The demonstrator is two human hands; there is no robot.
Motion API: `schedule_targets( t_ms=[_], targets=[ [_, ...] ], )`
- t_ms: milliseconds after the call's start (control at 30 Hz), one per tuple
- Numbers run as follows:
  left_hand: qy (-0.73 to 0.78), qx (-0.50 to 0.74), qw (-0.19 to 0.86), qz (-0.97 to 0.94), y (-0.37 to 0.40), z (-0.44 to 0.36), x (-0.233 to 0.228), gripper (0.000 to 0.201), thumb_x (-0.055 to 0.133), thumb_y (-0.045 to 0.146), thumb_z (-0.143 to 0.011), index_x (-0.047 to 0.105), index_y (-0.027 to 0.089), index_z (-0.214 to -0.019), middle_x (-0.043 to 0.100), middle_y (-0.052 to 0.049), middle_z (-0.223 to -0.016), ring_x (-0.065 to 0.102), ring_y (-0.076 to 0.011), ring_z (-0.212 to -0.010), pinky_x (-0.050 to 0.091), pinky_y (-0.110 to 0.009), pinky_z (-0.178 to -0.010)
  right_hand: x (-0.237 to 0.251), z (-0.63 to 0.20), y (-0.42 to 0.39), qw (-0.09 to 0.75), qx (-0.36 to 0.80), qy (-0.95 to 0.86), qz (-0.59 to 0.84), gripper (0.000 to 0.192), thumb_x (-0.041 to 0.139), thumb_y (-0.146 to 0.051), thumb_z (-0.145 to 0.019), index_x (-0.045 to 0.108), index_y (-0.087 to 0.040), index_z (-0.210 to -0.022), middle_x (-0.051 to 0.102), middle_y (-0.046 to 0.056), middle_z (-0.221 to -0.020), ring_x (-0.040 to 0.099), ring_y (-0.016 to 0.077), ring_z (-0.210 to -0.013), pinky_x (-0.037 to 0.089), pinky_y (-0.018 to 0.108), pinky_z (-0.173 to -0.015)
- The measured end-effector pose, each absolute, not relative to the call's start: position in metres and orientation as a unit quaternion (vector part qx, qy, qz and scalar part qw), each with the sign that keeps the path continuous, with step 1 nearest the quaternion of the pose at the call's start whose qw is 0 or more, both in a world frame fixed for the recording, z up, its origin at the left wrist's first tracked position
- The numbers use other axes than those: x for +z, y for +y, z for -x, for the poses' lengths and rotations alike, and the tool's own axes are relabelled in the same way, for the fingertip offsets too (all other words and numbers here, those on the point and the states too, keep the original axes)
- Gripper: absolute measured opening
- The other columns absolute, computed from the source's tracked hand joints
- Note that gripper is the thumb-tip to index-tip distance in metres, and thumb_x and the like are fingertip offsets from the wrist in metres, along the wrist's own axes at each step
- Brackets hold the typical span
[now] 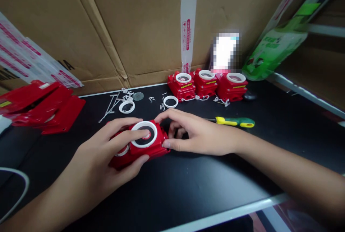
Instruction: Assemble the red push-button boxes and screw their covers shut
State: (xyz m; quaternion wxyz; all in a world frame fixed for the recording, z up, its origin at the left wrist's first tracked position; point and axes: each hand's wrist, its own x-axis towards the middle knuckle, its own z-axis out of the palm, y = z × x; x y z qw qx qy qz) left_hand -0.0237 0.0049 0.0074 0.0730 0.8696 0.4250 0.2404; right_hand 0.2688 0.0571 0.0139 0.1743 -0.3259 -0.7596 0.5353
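Note:
A red box-shaped housing (151,151) lies on the black table in front of me, held by both hands. On its top, a white ring (155,135) surrounds a dark disc with a small red and white centre. My left hand (98,154) wraps round the left side, with one fingertip resting on the disc and the thumb along the near side. Part of a second round opening shows beneath this hand. With thumb and fingers, my right hand (192,131) grips the right edge of the housing; whether it also pinches a small part there cannot be seen.
Several red housings (185,90) stand at the back, near a blurred bright screen (225,52) and green pouch (277,50). Loose white rings (170,102), a clear disc (138,96) and small screws lie beyond my hands. A screwdriver (234,121) lies right, red casings (60,111) left.

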Motion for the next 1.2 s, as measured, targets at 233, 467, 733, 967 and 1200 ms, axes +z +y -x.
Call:
schedule_targets(
  t_ms=[233,467,733,967,1200],
  targets=[
    [0.417,0.252,0.059,-0.872,0.007,0.026,0.002,0.037,0.075,0.046,-0.106,0.068,0.040,-0.141,0.071,0.000,-0.151,0.076,-0.0245,-0.128,0.059,-0.036,-0.110,0.018,-0.269,0.056,0.162,0.534,-0.759,0.335,0.056,0.073,-0.043,-0.106,0.054,-0.017,-0.151,0.073,0.003,-0.104,0.072,0.0180,-0.094,0.058,0.032,-0.082],
    [0.411,0.252,0.027,-0.876,0.010,0.033,-0.004,0.034,0.071,0.051,-0.107,0.068,0.040,-0.139,0.072,-0.001,-0.150,0.078,-0.0237,-0.123,0.060,-0.037,-0.111,0.063,-0.339,0.069,0.105,0.244,-0.858,0.439,0.032,0.079,-0.049,-0.099,0.076,-0.023,-0.116,0.077,0.006,-0.103,0.070,0.0207,-0.080,0.052,0.032,-0.066],
    [0.409,0.246,0.037,-0.878,0.011,0.032,-0.002,0.034,0.070,0.053,-0.108,0.067,0.041,-0.140,0.073,-0.002,-0.150,0.079,-0.0290,-0.123,0.063,-0.048,-0.114,0.051,-0.378,0.069,-0.054,0.142,-0.838,0.524,0.012,0.077,-0.017,-0.083,0.075,-0.021,-0.094,0.077,0.007,-0.086,0.062,0.0191,-0.067,0.043,0.033,-0.060],
    [0.414,0.242,0.039,-0.877,0.010,0.034,-0.005,0.034,0.071,0.051,-0.106,0.067,0.041,-0.138,0.073,-0.003,-0.150,0.079,-0.0323,-0.126,0.061,-0.058,-0.117,0.056,-0.362,0.079,-0.081,0.168,-0.812,0.553,0.004,0.069,-0.022,-0.083,0.068,-0.025,-0.083,0.070,0.001,-0.076,0.057,0.0183,-0.062,0.038,0.033,-0.057],
    [0.410,0.240,0.058,-0.878,0.013,0.031,0.000,0.034,0.073,0.043,-0.103,0.067,0.039,-0.136,0.074,-0.003,-0.148,0.079,-0.0305,-0.127,0.057,-0.057,-0.123,0.067,-0.333,0.070,0.189,0.249,-0.847,0.430,0.012,0.073,-0.027,-0.089,0.064,-0.024,-0.095,0.069,0.000,-0.091,0.059,0.0170,-0.075,0.046,0.031,-0.066]
  ],
)
